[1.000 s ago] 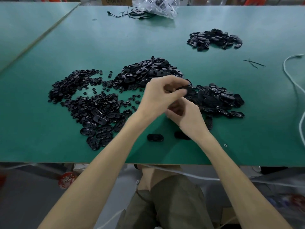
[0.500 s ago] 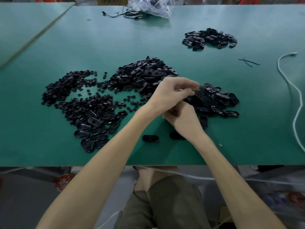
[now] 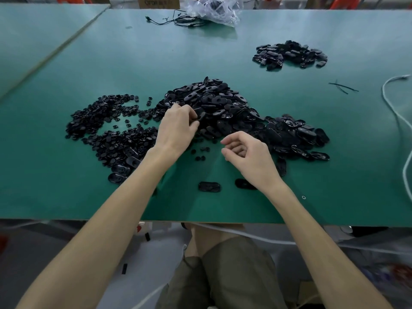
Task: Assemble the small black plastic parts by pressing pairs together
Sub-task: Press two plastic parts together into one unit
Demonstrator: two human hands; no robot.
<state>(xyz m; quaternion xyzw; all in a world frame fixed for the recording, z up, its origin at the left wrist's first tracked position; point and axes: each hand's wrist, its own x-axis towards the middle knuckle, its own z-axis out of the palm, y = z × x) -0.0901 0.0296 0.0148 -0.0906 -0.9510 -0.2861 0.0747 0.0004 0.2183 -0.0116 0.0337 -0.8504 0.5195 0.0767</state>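
Pick-up step. The left hand [image 3: 178, 126] pinches a glossy black oval shell [image 3: 201, 114] at the near-left edge of the central heap [image 3: 223, 101]. The right hand [image 3: 249, 159], nearer and to the right, hangs loosely curled, apparently empty. Next, presumably, a small round insert from the left heap [image 3: 100, 117] must be aligned and pressed in.

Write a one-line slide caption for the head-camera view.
Left hand pinches a black oval part from the central pile; right hand hovers loosely curled above the green table.
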